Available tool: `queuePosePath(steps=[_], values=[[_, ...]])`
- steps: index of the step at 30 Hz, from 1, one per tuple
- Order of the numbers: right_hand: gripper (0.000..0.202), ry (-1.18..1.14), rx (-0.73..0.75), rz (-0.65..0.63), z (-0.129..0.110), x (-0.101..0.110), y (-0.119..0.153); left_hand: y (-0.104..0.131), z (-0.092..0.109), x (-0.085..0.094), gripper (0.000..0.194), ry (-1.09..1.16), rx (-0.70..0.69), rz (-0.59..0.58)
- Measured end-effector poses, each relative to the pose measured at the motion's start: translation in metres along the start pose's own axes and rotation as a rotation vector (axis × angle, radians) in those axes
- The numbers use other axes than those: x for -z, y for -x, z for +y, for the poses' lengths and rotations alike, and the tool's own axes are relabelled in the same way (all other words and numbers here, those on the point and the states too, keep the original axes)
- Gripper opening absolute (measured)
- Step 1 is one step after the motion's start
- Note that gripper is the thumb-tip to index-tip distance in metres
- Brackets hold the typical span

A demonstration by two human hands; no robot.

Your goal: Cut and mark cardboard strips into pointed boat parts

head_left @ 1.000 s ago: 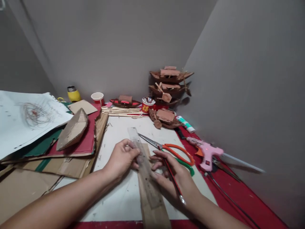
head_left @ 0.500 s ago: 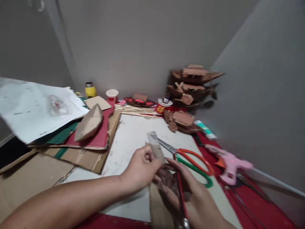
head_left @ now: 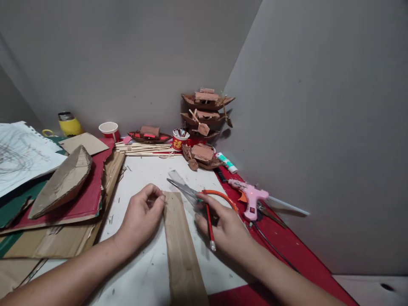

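My left hand (head_left: 143, 219) is closed in a pinch at the top left corner of a long brown cardboard strip (head_left: 181, 250). The strip runs down toward the front edge of the white board. A slim red pencil (head_left: 209, 227) is tucked in the fingers of my right hand (head_left: 228, 223), its metal end pointing toward me. Those fingers also reach the handles of a pair of scissors (head_left: 183, 187), whose orange loop shows behind them and whose green one is mostly hidden. Beneath the blades lies a clear ruler (head_left: 176, 175), partly covered.
On the right rests a pink glue gun (head_left: 251, 197) with its cord, near a white-and-green tube (head_left: 227, 162). Model boats (head_left: 207, 102) are stacked at the back, beside a red cup (head_left: 180, 140) and thin sticks (head_left: 143, 148). Cardboard sheets and a cardboard hull (head_left: 63, 182) fill the left.
My hands have moved apart. The right has gone from the cardboard strip to the scissors, keeping the pencil. The ruler has left the strip, and the view has turned right.
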State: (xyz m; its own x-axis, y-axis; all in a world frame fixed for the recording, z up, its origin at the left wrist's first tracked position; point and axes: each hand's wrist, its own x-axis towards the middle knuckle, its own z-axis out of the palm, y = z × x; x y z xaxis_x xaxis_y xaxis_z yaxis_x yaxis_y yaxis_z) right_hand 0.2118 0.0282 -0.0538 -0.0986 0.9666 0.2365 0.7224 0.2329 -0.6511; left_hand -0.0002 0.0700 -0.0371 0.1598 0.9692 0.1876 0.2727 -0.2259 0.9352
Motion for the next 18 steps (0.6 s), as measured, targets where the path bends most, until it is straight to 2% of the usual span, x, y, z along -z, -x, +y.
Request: queuePosePath(steps=[2, 5, 12, 18], values=[[0.044, 0.038, -0.011, -0.070, -0.003, 0.000, 0.002, 0.004, -0.001, -0.001, 0.010, -0.092, -0.082, 0.000], [0.040, 0.123, 0.011, -0.106, -0.009, -0.001, 0.007, 0.007, -0.004, -0.002, 0.011, -0.202, -0.181, -0.013], [0.036, 0.256, 0.037, -0.133, -0.010, -0.003, 0.011, 0.012, -0.017, -0.002, 0.011, -0.582, -0.373, -0.183], [0.036, 0.298, 0.002, -0.202, -0.015, -0.004, 0.014, 0.014, -0.018, -0.005, 0.013, -0.780, -0.395, -0.300]])
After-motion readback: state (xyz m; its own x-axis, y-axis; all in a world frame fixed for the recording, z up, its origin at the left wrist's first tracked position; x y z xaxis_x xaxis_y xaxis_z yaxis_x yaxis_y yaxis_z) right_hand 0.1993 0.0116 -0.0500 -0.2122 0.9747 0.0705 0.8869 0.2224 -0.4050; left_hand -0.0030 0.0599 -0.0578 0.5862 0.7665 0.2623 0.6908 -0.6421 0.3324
